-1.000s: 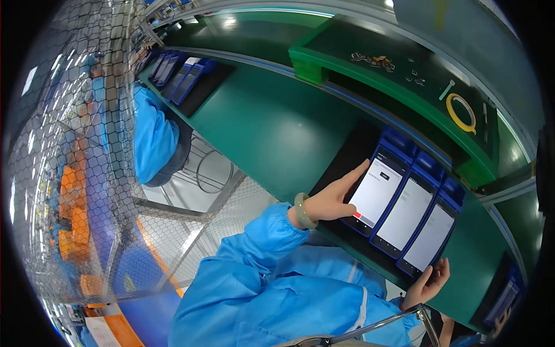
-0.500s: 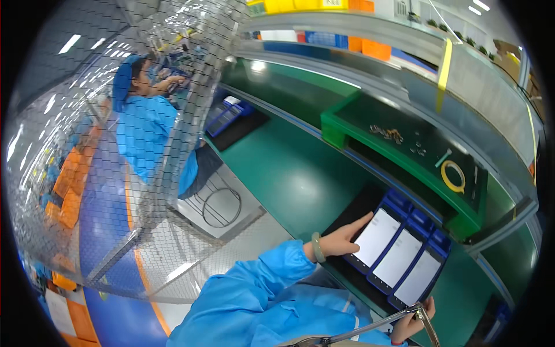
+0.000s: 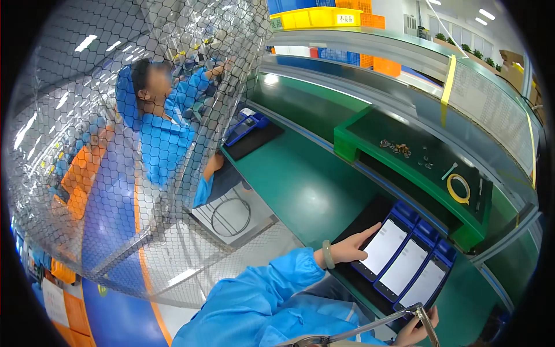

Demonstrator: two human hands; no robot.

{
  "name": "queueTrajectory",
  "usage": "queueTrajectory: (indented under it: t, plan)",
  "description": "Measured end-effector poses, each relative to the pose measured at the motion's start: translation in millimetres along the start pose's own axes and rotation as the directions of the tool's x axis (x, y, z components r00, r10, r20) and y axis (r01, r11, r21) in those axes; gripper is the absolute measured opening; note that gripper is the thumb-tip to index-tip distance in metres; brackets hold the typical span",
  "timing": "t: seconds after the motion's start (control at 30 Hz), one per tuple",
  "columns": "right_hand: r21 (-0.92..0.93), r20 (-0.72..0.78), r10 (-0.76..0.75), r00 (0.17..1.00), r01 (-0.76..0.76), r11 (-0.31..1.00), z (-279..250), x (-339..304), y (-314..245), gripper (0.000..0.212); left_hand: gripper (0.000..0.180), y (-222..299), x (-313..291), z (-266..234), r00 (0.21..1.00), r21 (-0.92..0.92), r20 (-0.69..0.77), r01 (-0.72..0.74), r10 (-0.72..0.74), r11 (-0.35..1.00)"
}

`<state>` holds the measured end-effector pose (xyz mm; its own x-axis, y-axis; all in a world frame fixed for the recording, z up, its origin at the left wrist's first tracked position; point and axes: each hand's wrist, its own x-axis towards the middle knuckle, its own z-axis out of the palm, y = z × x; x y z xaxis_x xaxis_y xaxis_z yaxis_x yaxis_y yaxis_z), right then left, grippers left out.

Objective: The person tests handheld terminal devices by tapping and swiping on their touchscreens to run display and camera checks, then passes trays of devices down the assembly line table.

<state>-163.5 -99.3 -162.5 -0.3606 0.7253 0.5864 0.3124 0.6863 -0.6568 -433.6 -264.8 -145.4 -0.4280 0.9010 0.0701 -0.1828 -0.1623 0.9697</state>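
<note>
Three blue handheld terminals with lit white screens lie side by side: a left one, a middle one and a right one. My left hand, with a pale bangle at the wrist, rests at the left terminal's left edge. Its index finger and thumb are spread apart, with nothing between them. Beside the right terminal's near corner is my right hand. A metal eyeglass frame crosses in front of it and hides part of its fingers, so its grip is unclear.
Under the terminals is a black mat on the green bench. Behind stands a green raised shelf with small metal parts and a yellow tape roll. Wire mesh separates a co-worker in blue at left.
The whole view has shifted, so the bench and terminals sit slightly farther right and lower. The co-worker's head and arms have moved. My hands keep nearly the same places at the terminals.
</note>
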Motion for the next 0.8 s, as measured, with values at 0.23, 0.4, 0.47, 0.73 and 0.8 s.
queueTrajectory:
  t: [0.23, 0.4, 0.47, 0.73, 0.8]
  plan:
    - [0.046, -0.033, 0.004, 0.999, -0.002, 0.999, 4, -4, 12, 0.033, 0.095, -3, 0, -1, 1.000, 0.006, 0.018, -0.012, 0.012, 1.000]
    - [0.033, -0.018, 0.022, 1.000, -0.021, 0.999, 4, -4, 9, 0.033, 0.096, -2, -1, -3, 1.000, 0.017, 0.008, 0.012, -0.012, 1.000]
    - [-0.030, -0.024, 0.009, 1.000, -0.009, 0.999, -1, -1, -5, 0.031, 0.096, 0, -2, -2, 1.000, 0.021, 0.013, 0.015, -0.016, 1.000]
    - [-0.095, 0.002, -0.094, 0.996, 0.094, 0.991, -3, -4, 6, 0.031, 0.093, 1, -8, 2, 1.000, 0.084, -0.011, -0.001, 0.002, 0.996]
    - [-0.088, 0.003, -0.074, 0.997, 0.074, 0.993, -7, -7, 7, 0.030, 0.093, 0, -8, 5, 1.000, 0.089, -0.008, -0.001, 0.001, 0.996]
